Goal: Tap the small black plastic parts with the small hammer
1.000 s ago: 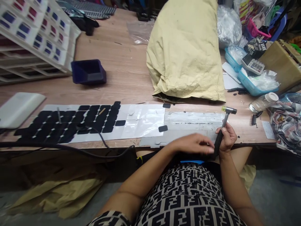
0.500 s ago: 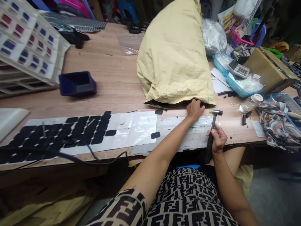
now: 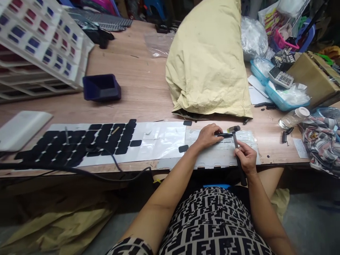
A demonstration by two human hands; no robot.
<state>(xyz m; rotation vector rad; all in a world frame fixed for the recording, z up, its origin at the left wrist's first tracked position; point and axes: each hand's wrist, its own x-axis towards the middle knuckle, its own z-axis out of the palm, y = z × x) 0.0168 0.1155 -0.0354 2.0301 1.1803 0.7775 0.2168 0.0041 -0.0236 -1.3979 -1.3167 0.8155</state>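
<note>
My right hand (image 3: 246, 157) grips the black handle of a small hammer (image 3: 234, 138), whose head rests low over a thin black piece (image 3: 225, 135). My left hand (image 3: 209, 135) pinches that black piece and holds it down on a clear plastic sheet (image 3: 220, 141) at the table's front edge. A big yellowish sack (image 3: 209, 60) lies just behind both hands, with its open end toward me.
Rows of black pads (image 3: 79, 141) lie on white sheets to the left, with a black cable (image 3: 79, 170) across them. A dark blue tray (image 3: 101, 87), white racks (image 3: 37, 53), blue baskets (image 3: 281, 97), a calculator (image 3: 281, 78) and a plastic bottle (image 3: 293, 117) stand around.
My left hand reached to the sack's opening, then came back with a thin black piece and set it on the sheet. The hammer head dropped down onto it.
</note>
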